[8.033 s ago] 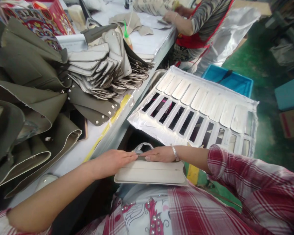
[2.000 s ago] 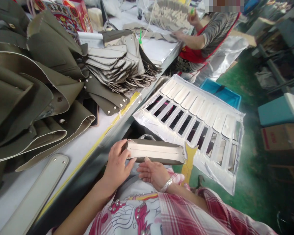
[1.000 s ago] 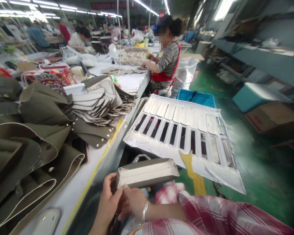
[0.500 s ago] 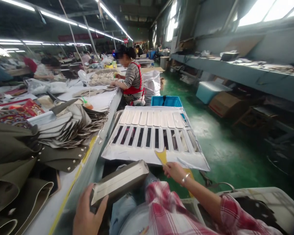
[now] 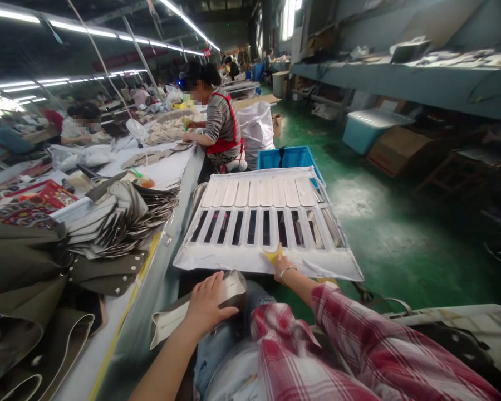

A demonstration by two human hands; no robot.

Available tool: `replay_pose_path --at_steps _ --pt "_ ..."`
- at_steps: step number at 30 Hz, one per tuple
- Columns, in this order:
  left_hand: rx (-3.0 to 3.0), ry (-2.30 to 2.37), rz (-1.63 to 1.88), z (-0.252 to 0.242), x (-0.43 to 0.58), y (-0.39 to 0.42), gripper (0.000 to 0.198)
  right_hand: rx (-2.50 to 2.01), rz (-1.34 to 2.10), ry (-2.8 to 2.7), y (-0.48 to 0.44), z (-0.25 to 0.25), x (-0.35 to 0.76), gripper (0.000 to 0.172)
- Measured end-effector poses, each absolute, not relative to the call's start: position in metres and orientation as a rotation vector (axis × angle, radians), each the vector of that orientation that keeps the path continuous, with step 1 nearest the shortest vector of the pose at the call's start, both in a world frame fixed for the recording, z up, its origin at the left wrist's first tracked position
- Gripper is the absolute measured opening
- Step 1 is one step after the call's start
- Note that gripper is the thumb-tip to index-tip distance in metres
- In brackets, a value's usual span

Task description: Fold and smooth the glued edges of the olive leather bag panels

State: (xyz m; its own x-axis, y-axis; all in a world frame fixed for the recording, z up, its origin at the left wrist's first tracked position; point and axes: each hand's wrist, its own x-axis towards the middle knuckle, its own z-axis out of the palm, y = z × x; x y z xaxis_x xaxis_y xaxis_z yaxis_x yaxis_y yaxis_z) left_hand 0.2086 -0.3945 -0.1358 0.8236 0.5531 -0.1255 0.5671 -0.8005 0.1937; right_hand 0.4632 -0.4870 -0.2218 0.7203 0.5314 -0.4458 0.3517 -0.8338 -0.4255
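Note:
My left hand [image 5: 209,303] lies over the top of a long, box-shaped dark piece [image 5: 234,287] with a pale lining strip, beside the bench edge. Its fingers stretch forward and the thumb is spread to the right. What the palm covers is hidden. My right hand [image 5: 283,267] is closed on a yellow scraper [image 5: 272,255], whose flared blade is at the near border of a white slotted board [image 5: 225,257]. A row of pale rounded strips [image 5: 254,192] lies along the board's far half, beyond the open slots.
On the bench at left are stacked pale-and-dark pieces [image 5: 112,214] and rolled dark green sheets [image 5: 20,301]. A blue crate [image 5: 290,157] stands behind the board. A co-worker in a red apron [image 5: 225,125] works at the bench. Green floor [image 5: 384,223] runs along the right.
My left hand has moved forward from the near end of the box-shaped piece onto its top. My right hand has carried the scraper forward to the board's near border.

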Motion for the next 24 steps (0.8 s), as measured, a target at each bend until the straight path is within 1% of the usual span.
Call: replay_pose_path --at_steps 2,7,10,13,15,17,18,21,24 --pt "2.836 0.853 -0.049 -0.141 0.210 -0.395 0.085 -2.573 0.873 -0.640 -0.485 -0.221 0.473 0.030" --pt "2.966 0.767 0.178 -0.158 0.207 -0.394 0.085 -2.446 1.048 -0.686 -0.496 -0.202 0.485 0.021" --pt "2.949 0.727 0.187 -0.157 0.208 -0.392 0.086 -2.304 1.034 -0.910 -0.512 -0.179 0.472 0.032" --pt "2.905 0.727 0.146 -0.149 0.212 -0.391 0.080 -2.102 0.959 -1.389 -0.518 -0.155 0.454 0.046" --pt "2.878 0.739 0.120 -0.145 0.215 -0.390 0.076 -2.013 0.929 -1.709 -0.509 -0.142 0.445 0.050" --pt "2.855 0.745 0.086 -0.141 0.217 -0.389 0.075 -2.077 0.891 -1.856 -0.493 -0.134 0.438 0.047" --pt "2.844 0.738 0.059 -0.139 0.217 -0.388 0.077 -2.155 0.842 -1.885 -0.482 -0.131 0.434 0.048" --pt "2.788 0.652 -0.089 -0.135 0.216 -0.379 0.087 -2.395 0.689 -1.978 -0.449 -0.126 0.422 0.055" --pt "2.624 0.523 -0.228 -0.129 0.215 -0.360 0.095 -2.505 0.662 -2.088 -0.423 -0.125 0.410 0.055"
